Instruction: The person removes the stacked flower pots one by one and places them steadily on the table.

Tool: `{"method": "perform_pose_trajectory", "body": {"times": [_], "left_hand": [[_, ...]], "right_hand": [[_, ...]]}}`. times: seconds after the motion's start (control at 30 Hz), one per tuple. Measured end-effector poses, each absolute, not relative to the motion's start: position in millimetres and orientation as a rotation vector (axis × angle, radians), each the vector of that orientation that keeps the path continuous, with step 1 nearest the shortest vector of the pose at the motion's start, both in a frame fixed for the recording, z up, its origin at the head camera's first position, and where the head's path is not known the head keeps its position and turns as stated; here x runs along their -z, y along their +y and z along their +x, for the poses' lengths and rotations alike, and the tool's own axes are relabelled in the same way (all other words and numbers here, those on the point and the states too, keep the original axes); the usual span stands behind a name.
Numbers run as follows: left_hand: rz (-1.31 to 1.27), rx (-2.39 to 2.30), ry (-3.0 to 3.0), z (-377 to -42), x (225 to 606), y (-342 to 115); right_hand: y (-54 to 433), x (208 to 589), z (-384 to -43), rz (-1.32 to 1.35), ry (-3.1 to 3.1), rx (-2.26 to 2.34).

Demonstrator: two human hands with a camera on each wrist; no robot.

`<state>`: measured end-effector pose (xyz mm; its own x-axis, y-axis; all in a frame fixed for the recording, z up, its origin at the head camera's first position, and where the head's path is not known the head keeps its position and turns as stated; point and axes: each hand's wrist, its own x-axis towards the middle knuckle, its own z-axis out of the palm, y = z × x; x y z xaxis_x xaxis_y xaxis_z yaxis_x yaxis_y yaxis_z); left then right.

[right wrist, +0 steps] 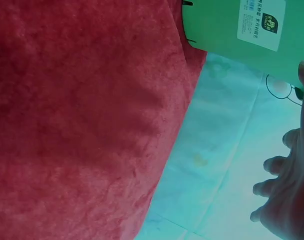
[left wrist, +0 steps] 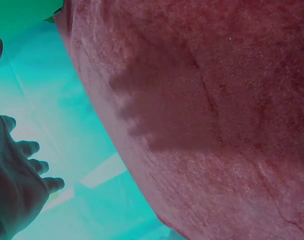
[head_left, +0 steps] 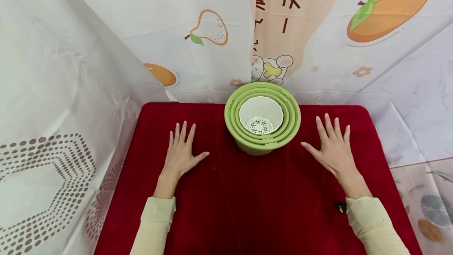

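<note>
A stack of nested green plastic flower pots (head_left: 263, 146) stands at the back middle of the red-covered table, with a white pot (head_left: 260, 109) innermost, its bottom pierced with holes. To the left of the stack my left hand (head_left: 179, 154) is spread flat, palm down, holding nothing. On the other side my right hand (head_left: 332, 150) is spread in the same way, its thumb pointing towards the pots. In the right wrist view the outer green pot (right wrist: 221, 30) carries a white label (right wrist: 261, 22). Fingers of the left hand (left wrist: 17, 185) show straight in the left wrist view.
Red velvet cloth (head_left: 247, 207) covers the table. A white curtain (head_left: 159, 23) printed with fruit and writing hangs right behind the pots, and another sheet (head_left: 46, 129) hangs along the left side. A small dark object (head_left: 341, 207) shows at the right cuff.
</note>
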<state>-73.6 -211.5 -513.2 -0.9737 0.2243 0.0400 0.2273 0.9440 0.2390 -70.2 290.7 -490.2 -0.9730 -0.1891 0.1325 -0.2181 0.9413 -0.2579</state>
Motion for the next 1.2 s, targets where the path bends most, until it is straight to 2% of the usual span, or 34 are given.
{"method": "perform_pose_trajectory", "body": {"times": [0.67, 1.2], "left_hand": [[-0.44, 0.488, -2.932, -86.7, 497.5, -207.4], [-0.605, 0.603, -2.615, -98.8, 491.6, -205.8]], "right_hand": [[285.6, 458.6, -91.3, 0.327, -3.002, -0.513], [270.7, 442.0, -98.3, 0.292, -2.929, -0.655]]}}
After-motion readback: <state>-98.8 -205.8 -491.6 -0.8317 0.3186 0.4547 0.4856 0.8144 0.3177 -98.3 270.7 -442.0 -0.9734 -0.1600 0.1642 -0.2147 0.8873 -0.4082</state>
